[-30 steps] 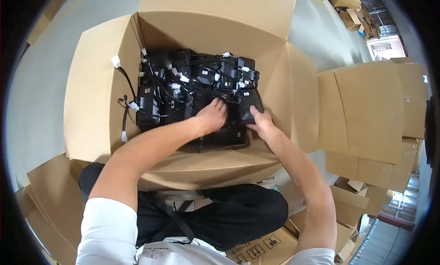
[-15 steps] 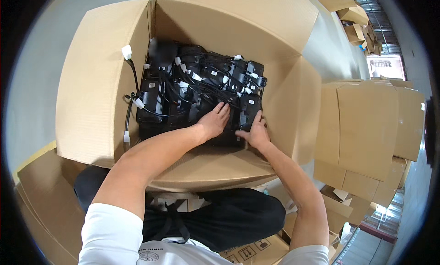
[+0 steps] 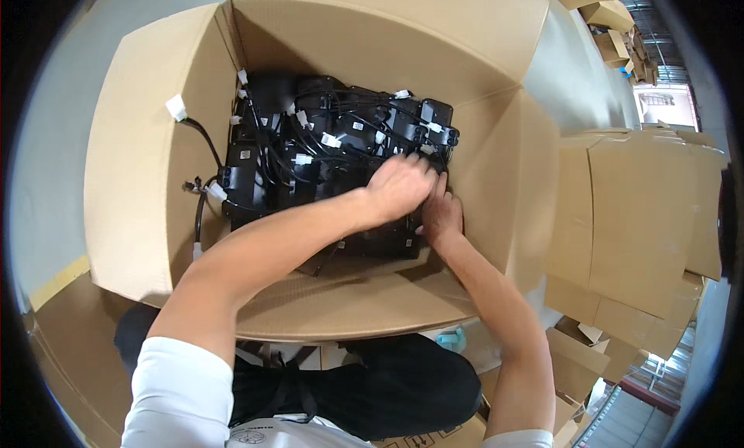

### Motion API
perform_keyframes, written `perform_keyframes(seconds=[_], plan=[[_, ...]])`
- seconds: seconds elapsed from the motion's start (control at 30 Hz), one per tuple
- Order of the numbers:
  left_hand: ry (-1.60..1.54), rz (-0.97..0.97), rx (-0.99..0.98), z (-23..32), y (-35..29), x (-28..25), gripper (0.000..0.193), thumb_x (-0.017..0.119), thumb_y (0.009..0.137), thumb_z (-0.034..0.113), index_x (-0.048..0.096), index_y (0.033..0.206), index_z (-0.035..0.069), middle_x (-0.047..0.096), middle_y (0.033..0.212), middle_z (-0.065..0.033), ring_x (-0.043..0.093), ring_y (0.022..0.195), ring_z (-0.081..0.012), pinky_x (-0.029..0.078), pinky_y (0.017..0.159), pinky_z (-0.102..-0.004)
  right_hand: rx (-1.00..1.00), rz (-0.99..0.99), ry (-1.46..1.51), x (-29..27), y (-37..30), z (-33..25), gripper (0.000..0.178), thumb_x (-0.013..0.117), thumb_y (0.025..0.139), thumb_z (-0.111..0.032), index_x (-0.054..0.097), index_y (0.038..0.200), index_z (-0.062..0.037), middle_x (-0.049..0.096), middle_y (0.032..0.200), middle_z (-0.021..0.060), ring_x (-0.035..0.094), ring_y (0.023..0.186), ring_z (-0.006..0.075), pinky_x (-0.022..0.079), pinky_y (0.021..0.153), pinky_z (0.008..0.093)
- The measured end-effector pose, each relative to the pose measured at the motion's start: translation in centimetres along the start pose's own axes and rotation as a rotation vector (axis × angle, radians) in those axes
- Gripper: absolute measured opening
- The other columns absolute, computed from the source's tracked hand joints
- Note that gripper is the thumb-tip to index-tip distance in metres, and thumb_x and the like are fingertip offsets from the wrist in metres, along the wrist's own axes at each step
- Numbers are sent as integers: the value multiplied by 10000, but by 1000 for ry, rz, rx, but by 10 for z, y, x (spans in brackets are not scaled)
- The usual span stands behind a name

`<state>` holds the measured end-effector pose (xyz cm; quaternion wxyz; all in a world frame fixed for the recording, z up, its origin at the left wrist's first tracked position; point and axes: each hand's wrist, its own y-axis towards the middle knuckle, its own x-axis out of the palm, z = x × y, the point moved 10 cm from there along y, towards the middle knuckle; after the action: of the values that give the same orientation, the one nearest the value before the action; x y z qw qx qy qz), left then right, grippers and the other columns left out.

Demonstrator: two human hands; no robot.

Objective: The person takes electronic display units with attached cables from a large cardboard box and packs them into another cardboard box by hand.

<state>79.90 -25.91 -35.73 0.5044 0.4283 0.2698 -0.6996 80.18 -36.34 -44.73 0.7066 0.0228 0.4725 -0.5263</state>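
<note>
Black plastic power adapters with bundled black cables and white connector plugs (image 3: 333, 149) lay packed in rows inside a large open brown cardboard box (image 3: 132, 177). Both hands were deep in the box's near right corner. The left hand (image 3: 399, 186) lay knuckles up over the adapters, its fingers curled down into the cables; whether they pinched a unit or only pressed on it could not be told, since the palm hid the fingertips. The right hand (image 3: 440, 214) sat just beside and below it, touching it, fingers bent against the edge of the nearest black adapter block (image 3: 380, 242), its grip likewise hidden.

From the two grips, the bulk of the adapters stretched away to the left and farther into the box, rows running side to side. The block under the hands lay directly beneath them, its long axis across the box. Neither hand was clearly nearer; both rested on it. More folded cardboard cartons (image 3: 643, 215) stood right of the grips.
</note>
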Motion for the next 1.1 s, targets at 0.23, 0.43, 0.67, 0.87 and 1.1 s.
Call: perform_keyframes(seconds=[0.23,0.43,0.67,0.87,1.1], plan=[[107,101,-1,-108,94,53,637,498,1014,387,345,1528,44,335,1575,-209,322,1463,-349,281,1192,-428,-13,-19,58,-11,-3,-5,756,594,908,-215,272,1521,88,314,1570,279,603,1016,248,467,890,366],[92,67,18,-102,109,51,583,515,1010,295,382,1495,0,309,1555,-292,335,1440,-417,308,1176,-443,32,-28,38,1,-5,-2,648,477,966,-165,266,1526,82,295,1577,288,584,1076,267,425,968,371],[244,124,15,-68,53,12,621,650,905,314,485,1427,21,355,1562,-200,313,1468,-350,250,1206,-482,-38,-238,37,0,-10,6,1096,791,771,-432,212,1537,98,197,1599,327,544,1215,313,385,1047,388],[217,82,-173,-158,35,14,465,581,919,181,561,1383,210,466,1497,-124,450,1382,-309,417,1106,-445,-88,-233,13,-20,-11,-6,1319,865,617,-572,202,1544,91,164,1609,327,501,1264,352,354,1083,420],[253,-64,-289,-129,13,-29,596,651,899,250,466,1437,71,524,1411,-192,523,1299,-344,434,1077,-428,-123,-204,36,-27,0,-13,1432,857,559,-656,145,1552,91,153,1616,315,409,1390,350,309,1134,435]])
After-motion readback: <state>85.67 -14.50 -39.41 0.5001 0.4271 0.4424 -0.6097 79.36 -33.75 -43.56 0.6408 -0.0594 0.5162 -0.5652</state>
